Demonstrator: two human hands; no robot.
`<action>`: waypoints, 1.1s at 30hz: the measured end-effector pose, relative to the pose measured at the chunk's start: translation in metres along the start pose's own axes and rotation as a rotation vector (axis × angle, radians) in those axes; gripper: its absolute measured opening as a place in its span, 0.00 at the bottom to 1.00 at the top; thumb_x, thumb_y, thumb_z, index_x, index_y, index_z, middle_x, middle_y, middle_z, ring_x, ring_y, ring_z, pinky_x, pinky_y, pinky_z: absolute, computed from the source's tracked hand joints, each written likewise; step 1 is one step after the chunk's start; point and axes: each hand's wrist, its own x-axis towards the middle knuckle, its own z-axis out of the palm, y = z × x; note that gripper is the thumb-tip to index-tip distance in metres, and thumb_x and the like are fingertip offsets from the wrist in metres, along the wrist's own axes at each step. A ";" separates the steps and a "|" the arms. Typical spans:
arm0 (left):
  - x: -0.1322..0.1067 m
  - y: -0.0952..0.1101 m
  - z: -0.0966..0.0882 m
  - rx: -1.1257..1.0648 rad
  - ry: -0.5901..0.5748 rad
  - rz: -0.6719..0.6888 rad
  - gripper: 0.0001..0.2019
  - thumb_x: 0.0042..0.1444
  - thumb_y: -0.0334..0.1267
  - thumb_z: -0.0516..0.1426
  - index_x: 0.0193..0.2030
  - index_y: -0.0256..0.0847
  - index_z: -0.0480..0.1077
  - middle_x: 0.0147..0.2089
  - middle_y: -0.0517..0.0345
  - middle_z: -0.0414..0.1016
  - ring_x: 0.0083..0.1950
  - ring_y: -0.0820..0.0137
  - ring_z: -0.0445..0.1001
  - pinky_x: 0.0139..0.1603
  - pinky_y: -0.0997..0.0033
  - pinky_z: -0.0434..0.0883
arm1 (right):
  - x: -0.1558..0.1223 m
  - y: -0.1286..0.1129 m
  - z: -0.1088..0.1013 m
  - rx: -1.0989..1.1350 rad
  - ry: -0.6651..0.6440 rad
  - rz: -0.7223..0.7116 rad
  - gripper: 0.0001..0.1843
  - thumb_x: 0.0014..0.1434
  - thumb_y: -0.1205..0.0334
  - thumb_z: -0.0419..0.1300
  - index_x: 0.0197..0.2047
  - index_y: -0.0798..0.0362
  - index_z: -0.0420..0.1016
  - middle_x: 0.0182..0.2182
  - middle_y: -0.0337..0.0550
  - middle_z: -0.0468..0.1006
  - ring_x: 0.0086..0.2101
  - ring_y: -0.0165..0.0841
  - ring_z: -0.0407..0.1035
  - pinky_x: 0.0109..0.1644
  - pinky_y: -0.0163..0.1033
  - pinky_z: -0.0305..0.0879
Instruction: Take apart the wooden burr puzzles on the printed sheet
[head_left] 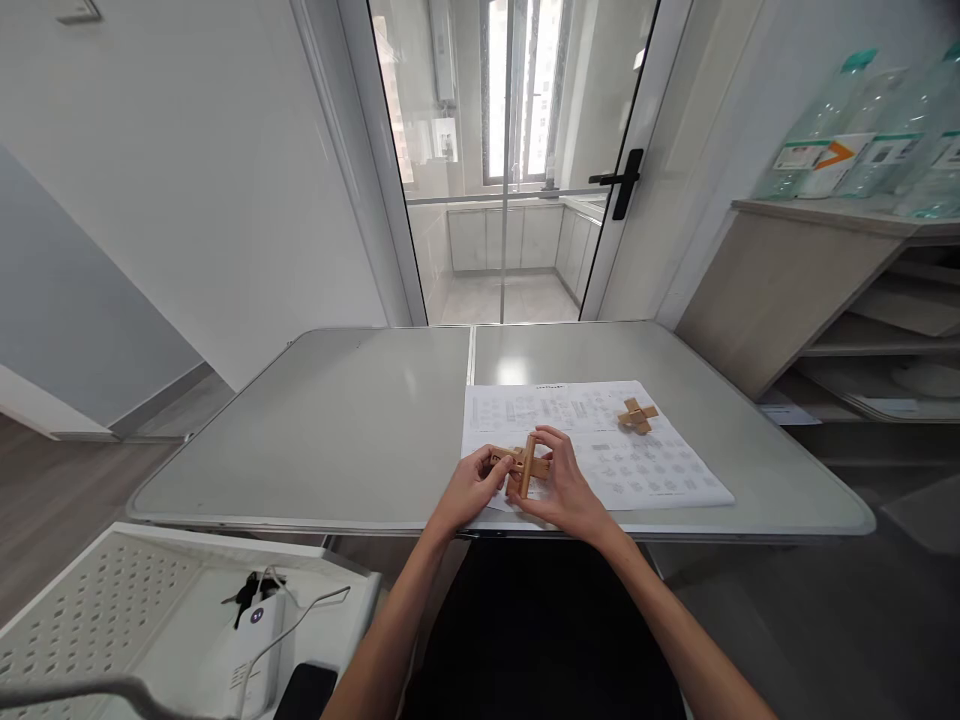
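Both my hands meet over the near edge of a printed sheet (675,475) on the table. My left hand (474,487) grips one end of a wooden interlocking puzzle (527,468) made of crossed sticks. My right hand (564,488) pinches an upright stick of the same puzzle between thumb and fingers. Part of the puzzle is hidden behind my fingers. Farther back on the sheet, to the right, lies a second cluster of crossed wooden pieces (637,415), which neither hand touches.
The grey folding table (337,430) stands against a glass door (517,240). At lower left, a white basket (187,600) holds keys, a white power bank (260,640) with a cable, and a black phone (307,692). Plastic bottles (817,130) stand on a shelf unit (817,270) at right.
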 end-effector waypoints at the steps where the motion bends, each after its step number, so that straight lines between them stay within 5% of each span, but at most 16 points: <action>1: 0.000 0.000 0.000 -0.001 -0.003 -0.001 0.21 0.66 0.56 0.57 0.45 0.37 0.75 0.37 0.56 0.78 0.32 0.71 0.69 0.36 0.71 0.66 | 0.000 0.000 0.000 0.002 0.002 -0.005 0.45 0.53 0.54 0.73 0.67 0.41 0.52 0.66 0.54 0.56 0.65 0.52 0.60 0.60 0.59 0.71; 33: 0.000 -0.002 0.000 0.070 0.029 -0.011 0.19 0.69 0.55 0.52 0.40 0.40 0.69 0.29 0.62 0.70 0.31 0.71 0.68 0.35 0.71 0.64 | -0.001 -0.005 -0.003 0.038 -0.052 0.012 0.46 0.50 0.66 0.68 0.67 0.42 0.53 0.64 0.50 0.60 0.62 0.47 0.62 0.61 0.54 0.70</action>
